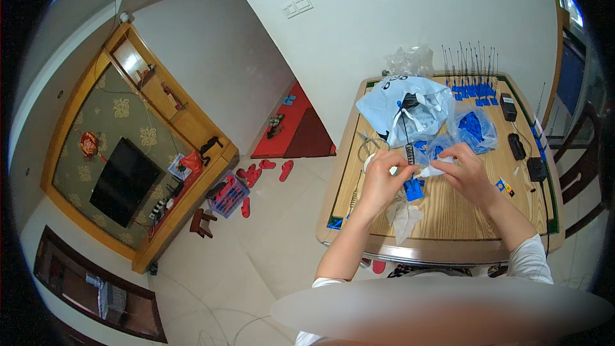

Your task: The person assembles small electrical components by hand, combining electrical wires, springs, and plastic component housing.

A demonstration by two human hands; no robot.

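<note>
The fingers of the left hand (386,173) are pinched together on the lower, coiled part of a dark spring rod (410,151). This low grip presumably steadies the coil while the thin shaft stands free, nearly upright with a slight lean to the left. A blue block (414,189) sits just below the fingertips; whether it is joined to the rod cannot be told. The fingers of the right hand (466,170) are clamped on a small white item (437,169), its kind unclear, directed toward the rod from the right, probably to keep both working ends close together.

A white tissue (405,220) lies on the table (461,224) near its front edge, within easy reach. Beyond the hands, a pale blue plastic bag (397,107) and a clear bag (487,136) of blue parts (471,125) stand close by, likely for short reaches. Scissors (366,143) lie to the left. At the far right, similar rods (475,70) stand in rows on blue bases (475,93), apparently grouped clear of the working area.
</note>
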